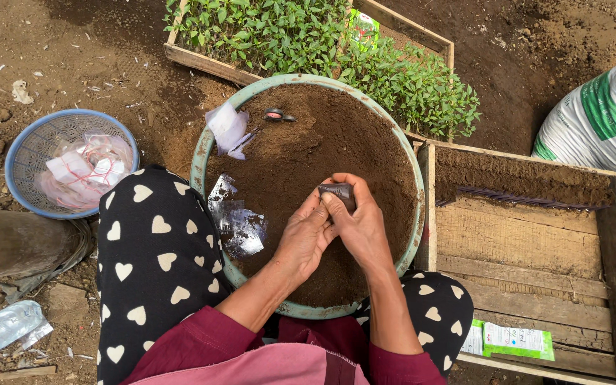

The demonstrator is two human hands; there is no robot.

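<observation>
Matt crumbly soil [308,142]; rough wooden crate [529,249]; glossy plastic bags [240,228].

Bare earth ground [108,50] carries everything. A soil-filled round basin [201,160] is set at centre, a seedling tray [201,60] behind it, a blue basket [19,146] at left, a wooden crate [529,249] at right, a white sack [600,117] at far right, and a clear plastic bottle [1,328] at lower left
</observation>
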